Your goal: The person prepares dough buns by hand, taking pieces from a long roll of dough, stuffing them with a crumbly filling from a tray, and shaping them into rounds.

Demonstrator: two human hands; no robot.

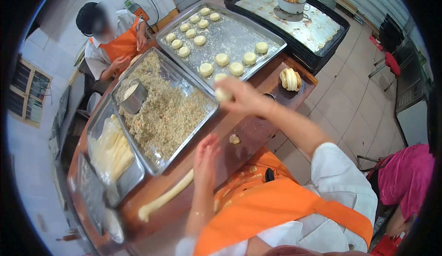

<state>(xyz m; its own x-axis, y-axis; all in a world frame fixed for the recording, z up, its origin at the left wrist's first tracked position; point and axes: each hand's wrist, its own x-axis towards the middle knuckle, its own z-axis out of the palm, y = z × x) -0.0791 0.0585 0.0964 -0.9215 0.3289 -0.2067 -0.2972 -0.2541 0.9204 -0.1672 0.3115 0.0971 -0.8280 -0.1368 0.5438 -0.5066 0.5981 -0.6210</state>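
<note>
My right hand (246, 95) is closed on a pale dough ball (223, 94) at the near corner of a floured metal tray (258, 74). Round dough pieces (236, 68) sit on that tray, one of them just beyond my fingers. My left hand (206, 161) is held over the table edge with its fingers stretched out and nothing in them. Beside it, a long dough rope (168, 198) runs across the brown table (152, 189); its upper end is partly hidden behind the hand. A small dough scrap (235, 139) lies between my two arms.
A tray (157, 168) of crumbly filling holds a metal cup (134, 96). Left of it, plastic covers dough strips (110, 147). A co-worker (113, 46) stands across the table. A twisted dough bundle (290, 79) lies at right; a white pot (292, 2) stands on dark stacked trays.
</note>
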